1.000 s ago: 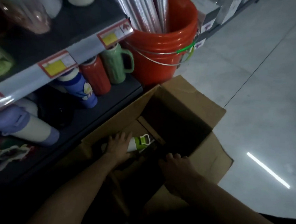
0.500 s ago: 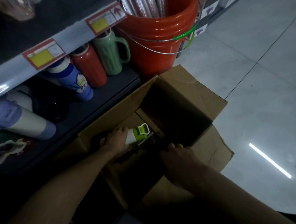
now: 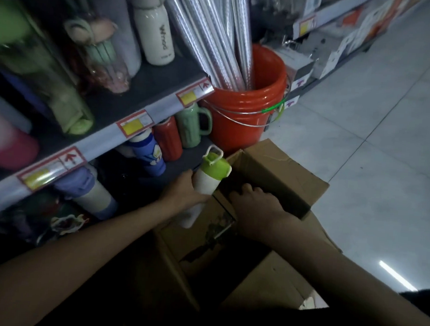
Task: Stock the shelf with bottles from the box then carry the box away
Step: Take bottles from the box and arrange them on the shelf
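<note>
Bottle (image 3: 209, 179): white body, green lid with loop handle; lifted over the box's left rim, lid end tilted up and away.
Left hand (image 3: 182, 192): at the box's left side, fingers and thumb wrapped tight round the bottle's white body.
Right hand (image 3: 256, 210): over the box's open top, just right of the bottle; fingers bent down toward the dark inside; cannot tell whether they hold anything.
Box (image 3: 279, 171): brown cardboard, flaps open, on the floor.
Lower shelf (image 3: 181, 165): just left of the box; 3 vessels stand on it: blue bottle (image 3: 149, 156), red bottle (image 3: 167, 142), green mug (image 3: 189, 127).
Bucket (image 3: 249, 114): orange, just beyond the box's far corner, holding silver rolls (image 3: 217, 32).
</note>
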`<state>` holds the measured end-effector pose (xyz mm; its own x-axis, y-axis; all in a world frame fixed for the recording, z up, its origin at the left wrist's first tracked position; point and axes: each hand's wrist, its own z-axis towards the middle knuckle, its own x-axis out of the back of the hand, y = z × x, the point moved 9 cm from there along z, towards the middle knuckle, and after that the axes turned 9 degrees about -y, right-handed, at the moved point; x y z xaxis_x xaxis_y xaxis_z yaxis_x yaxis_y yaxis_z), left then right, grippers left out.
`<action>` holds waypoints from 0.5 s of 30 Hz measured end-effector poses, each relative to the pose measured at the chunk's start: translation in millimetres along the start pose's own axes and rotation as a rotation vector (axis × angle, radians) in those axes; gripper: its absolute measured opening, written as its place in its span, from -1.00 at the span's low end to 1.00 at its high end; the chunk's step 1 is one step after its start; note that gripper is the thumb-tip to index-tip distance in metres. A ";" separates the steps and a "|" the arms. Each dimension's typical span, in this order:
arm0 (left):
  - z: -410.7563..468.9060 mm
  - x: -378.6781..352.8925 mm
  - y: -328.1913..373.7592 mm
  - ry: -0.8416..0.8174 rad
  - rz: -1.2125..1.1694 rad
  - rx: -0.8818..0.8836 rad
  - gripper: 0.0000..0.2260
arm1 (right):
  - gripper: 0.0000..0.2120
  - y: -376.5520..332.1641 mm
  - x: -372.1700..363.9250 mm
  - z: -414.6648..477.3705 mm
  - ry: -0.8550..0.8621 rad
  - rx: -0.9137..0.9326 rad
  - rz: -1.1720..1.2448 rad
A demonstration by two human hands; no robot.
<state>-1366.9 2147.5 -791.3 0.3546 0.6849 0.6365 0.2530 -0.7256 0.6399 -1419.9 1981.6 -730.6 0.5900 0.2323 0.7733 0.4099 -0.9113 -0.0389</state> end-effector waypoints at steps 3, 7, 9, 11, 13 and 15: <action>-22.0 37.4 23.2 0.065 -0.101 -0.068 -0.37 | -0.34 -10.7 33.0 -4.5 0.109 0.029 0.206; -55.8 73.1 34.6 0.094 -0.282 -0.110 -0.19 | -0.40 -33.7 64.6 -13.2 0.232 0.165 0.547; -67.0 85.2 30.0 0.143 -0.422 -0.088 -0.21 | -0.28 -41.8 71.1 -19.1 0.275 0.196 0.643; -75.6 94.9 30.2 0.214 -0.554 -0.083 -0.37 | -0.17 -48.2 74.7 -23.6 0.324 0.233 0.703; -81.6 101.3 32.4 0.271 -0.703 -0.093 -0.42 | -0.14 -53.3 79.1 -27.8 0.376 0.279 0.753; -84.1 105.2 35.9 0.287 -0.833 -0.110 -0.33 | -0.16 -55.2 83.2 -31.3 0.430 0.312 0.824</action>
<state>-1396.3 2199.1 -665.2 -0.1489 0.9887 0.0200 0.2355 0.0158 0.9717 -1415.2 2040.5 -644.4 0.4954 -0.6365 0.5911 0.1852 -0.5874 -0.7878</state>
